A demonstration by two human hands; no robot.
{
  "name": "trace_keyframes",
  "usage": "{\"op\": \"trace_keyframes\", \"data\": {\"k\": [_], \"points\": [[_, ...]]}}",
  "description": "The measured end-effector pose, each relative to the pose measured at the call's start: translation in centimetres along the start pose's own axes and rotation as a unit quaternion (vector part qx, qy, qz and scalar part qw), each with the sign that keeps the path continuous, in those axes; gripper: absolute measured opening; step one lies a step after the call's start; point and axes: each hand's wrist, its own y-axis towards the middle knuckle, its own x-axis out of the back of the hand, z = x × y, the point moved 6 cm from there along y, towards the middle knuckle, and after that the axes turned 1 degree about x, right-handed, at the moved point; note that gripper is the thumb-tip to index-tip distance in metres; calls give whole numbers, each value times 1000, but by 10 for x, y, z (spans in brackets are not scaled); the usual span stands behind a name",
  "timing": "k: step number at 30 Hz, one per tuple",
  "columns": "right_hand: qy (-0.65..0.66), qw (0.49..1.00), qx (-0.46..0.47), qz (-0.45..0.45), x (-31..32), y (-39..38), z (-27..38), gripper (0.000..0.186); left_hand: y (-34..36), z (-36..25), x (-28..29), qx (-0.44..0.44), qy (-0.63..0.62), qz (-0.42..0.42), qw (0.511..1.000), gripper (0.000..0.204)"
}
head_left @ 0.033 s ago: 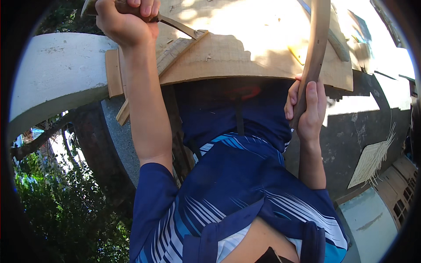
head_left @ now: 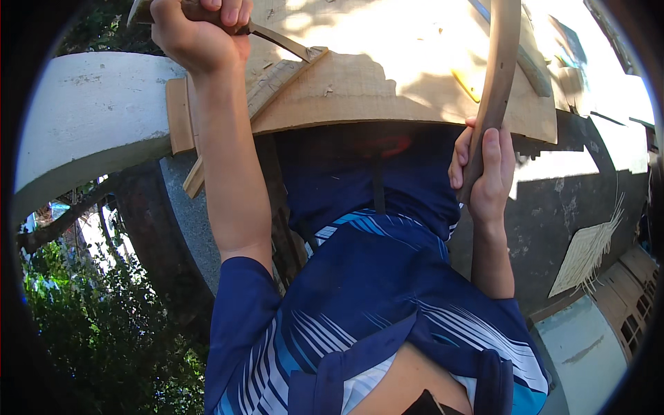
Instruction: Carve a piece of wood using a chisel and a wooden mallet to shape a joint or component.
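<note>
Up at the far left of the view, the left hand (head_left: 197, 31) is balled into a tight fist around the handle of a blade tool (head_left: 266, 34), whose thin dark metal runs out to the right and meets the surface of a pale wooden board (head_left: 387, 76); its tip sits near a narrow wooden batten (head_left: 277, 76) that lies at a slant across the board's left part. Over on the right, the right hand (head_left: 484, 169) is wrapped around the lower end of a long, curved brown strip (head_left: 494, 83), probably bamboo or bent wood, fingers curled over its front and thumb along its side. That strip rises from the hand in a gentle arc toward the far edge of the view, crossing in front of the board's right part. Both forearms come up from a blue shirt with white and light-blue stripes (head_left: 373, 311) that fills the near middle. A broad grey-white curved concrete slab (head_left: 90, 117) lies at the left, just beside the board's left edge, with green foliage (head_left: 97, 325) in the near left below it. At the right, on a dark shaded ground, lies a piece of pale woven matting (head_left: 588, 252) with loose strands sticking out, well apart from either hand.
</note>
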Motion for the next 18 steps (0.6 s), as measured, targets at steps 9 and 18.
{"op": "trace_keyframes", "data": {"k": [9,18], "points": [[-17,1000,3,19,-3,6,10,33,-1,2,-21,-14,68,-5,998,27],[-240,955,162,63,-14,46,120,29,4,11,-41,-16,114,36,993,28]]}}
